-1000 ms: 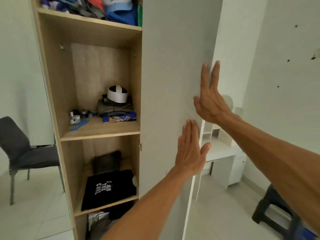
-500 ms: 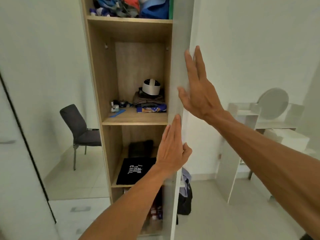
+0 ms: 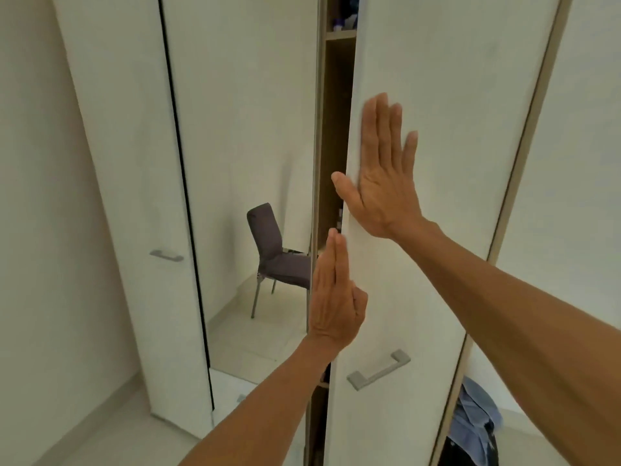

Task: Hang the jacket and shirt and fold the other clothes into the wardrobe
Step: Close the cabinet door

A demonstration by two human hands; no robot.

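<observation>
While left hand [image 3: 332, 297] and right hand [image 3: 379, 183] press open-palmed on the wardrobe door [image 3: 437, 95], grey chair [image 3: 275, 257] leftward, blue garment [image 3: 477, 418] rightward.

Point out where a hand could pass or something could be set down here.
Only a narrow slot between the wardrobe door and the side panel, above the right hand; the left hand blocks it lower down. Bare floor lies before the chair. Lower right is crowded with blue cloth.

There were two hands, left hand [image 3: 332, 297] and right hand [image 3: 379, 183]; two door handles [image 3: 166, 255] [image 3: 378, 369]; one chair [image 3: 279, 253] at 8 o'clock; one blue garment [image 3: 477, 418] at 5 o'clock.
</observation>
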